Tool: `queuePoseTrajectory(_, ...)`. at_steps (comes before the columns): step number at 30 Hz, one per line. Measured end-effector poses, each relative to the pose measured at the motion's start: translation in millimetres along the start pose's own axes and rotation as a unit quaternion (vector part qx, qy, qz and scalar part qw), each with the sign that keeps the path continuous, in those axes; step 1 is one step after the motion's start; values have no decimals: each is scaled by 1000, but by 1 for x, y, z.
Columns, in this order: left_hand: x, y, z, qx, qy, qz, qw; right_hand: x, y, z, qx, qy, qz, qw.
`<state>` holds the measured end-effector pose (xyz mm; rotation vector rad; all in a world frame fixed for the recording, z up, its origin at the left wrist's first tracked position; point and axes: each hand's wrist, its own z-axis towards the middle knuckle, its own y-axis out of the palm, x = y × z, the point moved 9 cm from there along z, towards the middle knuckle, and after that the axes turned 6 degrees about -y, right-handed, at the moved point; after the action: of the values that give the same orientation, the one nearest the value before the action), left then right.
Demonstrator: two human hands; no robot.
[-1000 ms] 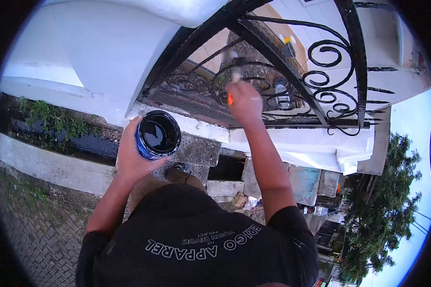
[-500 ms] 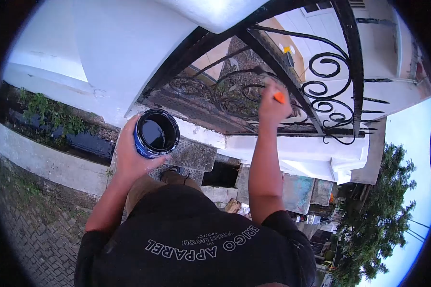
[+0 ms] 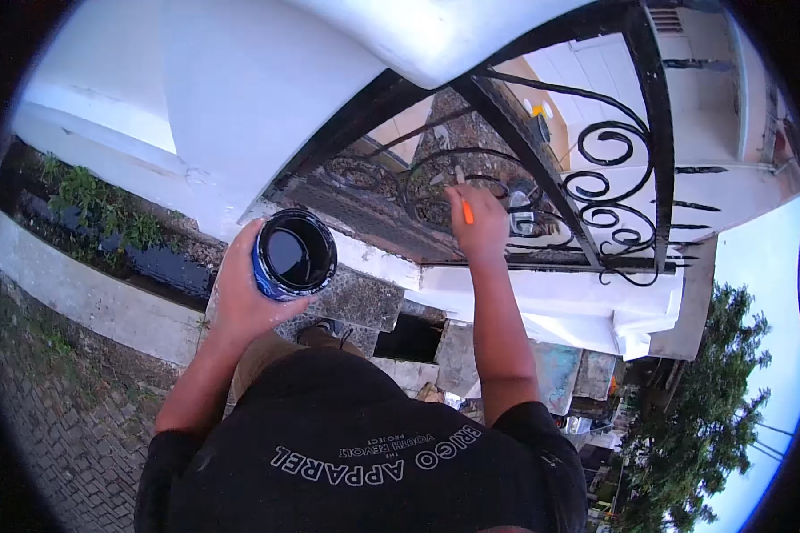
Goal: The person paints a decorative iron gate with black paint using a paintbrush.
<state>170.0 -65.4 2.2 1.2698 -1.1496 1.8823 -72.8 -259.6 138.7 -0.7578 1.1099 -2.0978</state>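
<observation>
My left hand [image 3: 240, 289] is wrapped round a blue paint can [image 3: 267, 274], its rim smeared with dark drips. Dark, glossy paint [image 3: 290, 253] shows inside the can, which I hold upright in front of my body. In my right hand [image 3: 483, 233] is a paintbrush with an orange handle [image 3: 468, 211], gripped between closed fingers. Its head end points up and away from me, overlapping the lower scrollwork of a black wrought-iron gate [image 3: 529, 147]. The bristles are small and hard to make out against the bars.
White walls [image 3: 231, 98] border the gate, with a white ledge [image 3: 551, 298] below it. A drainage ditch [image 3: 164, 266] with plants runs at the left, beside brick paving [image 3: 71, 426]. A dark square opening [image 3: 409, 338] lies in the ground near my feet. Pointed spikes [image 3: 698, 169] stick out from the gate's edge.
My right hand has moved left and down with the paintbrush, towards the lower scrolls. The left hand still holds the paint can. The whole view has shifted slightly.
</observation>
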Motion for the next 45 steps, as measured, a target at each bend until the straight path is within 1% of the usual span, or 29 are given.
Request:
queuePoseTrajectory(1,-2,-1,0,1,-3,2,1000,-7,-8,4,-1,-1,3,1000)
queuePoseTrajectory(3,0,2,2,-17,7,-6,1000,-6,-38,14,37,45,-84,995)
queuePoseTrajectory(4,-1,2,2,-18,-25,-46,998,-2,-43,14,50,68,-120,989)
queuePoseTrajectory(5,1,2,2,-22,-26,-49,998,2,-36,11,47,69,-123,989)
queuePoseTrajectory(7,4,2,4,-17,-21,-66,997,4,8,2,-43,13,-107,993)
queuePoseTrajectory(8,6,0,5,-13,-16,-60,998,1,36,-1,-124,-18,-103,987)
queuePoseTrajectory(9,5,0,5,-10,-14,-61,998,-7,39,0,-122,-21,-104,987)
queuePoseTrajectory(11,6,2,5,-11,7,-60,998,-11,38,4,-72,37,41,996)
queuePoseTrajectory(13,7,-1,3,2,8,-48,999,5,27,7,-52,40,52,997)
queuePoseTrajectory(15,6,-3,2,9,13,-37,999,31,-13,15,34,85,-60,994)
queuePoseTrajectory(17,7,-4,1,17,34,-37,999,28,-36,22,58,89,-88,990)
queuePoseTrajectory(19,2,-1,-1,10,7,-59,998,27,-41,16,80,95,-119,985)
queuePoseTrajectory(21,-3,-1,0,3,-13,-80,997,14,17,3,-64,13,-147,987)
queuePoseTrajectory(23,0,1,-2,-7,7,-22,1000,-4,62,-8,-119,-78,-87,986)
queuePoseTrajectory(24,0,0,-3,-1,5,-20,1000,-6,71,-10,-117,-83,-84,986)
queuePoseTrajectory(26,2,-2,-3,1,-1,-7,1000,-6,79,-12,-66,-55,57,995)
queuePoseTrajectory(27,1,-3,-2,8,-3,-2,1000,-4,73,-5,-62,-61,62,994)
queuePoseTrajectory(29,4,-3,-4,23,15,-45,999,2,25,5,7,-74,-43,996)
queuePoseTrajectory(31,3,-2,-3,9,-4,-43,999,11,-23,12,66,41,-123,989)
queuePoseTrajectory(32,3,-2,-3,11,0,-31,999,10,-35,11,109,42,-99,988)
queuePoseTrajectory(33,3,0,-4,12,5,-19,1000,11,-31,6,106,44,-102,988)
queuePoseTrajectory(35,-3,4,-5,2,-12,-55,998,7,22,-6,-60,-3,-177,982)
queuePoseTrajectory(36,-3,7,-6,-6,-13,-46,999,1,44,-18,-67,-66,-121,988)
queuePoseTrajectory(37,-3,8,-6,-10,-15,-36,999,-2,55,-27,-64,-68,-122,988)
queuePoseTrajectory(39,2,8,-6,-1,-11,-37,999,-10,77,-35,-93,-73,-24,993)
queuePoseTrajectory(40,5,8,-7,0,-9,-39,999,-15,67,-31,-88,-77,-21,993)
queuePoseTrajectory(42,15,8,-6,14,2,-25,1000,-3,36,-24,-56,8,-8,998)
queuePoseTrajectory(43,21,10,-6,17,14,-17,1000,2,24,-18,-51,14,-7,999)
queuePoseTrajectory(45,23,17,-9,5,12,-31,999,23,-20,-18,41,62,-76,994)
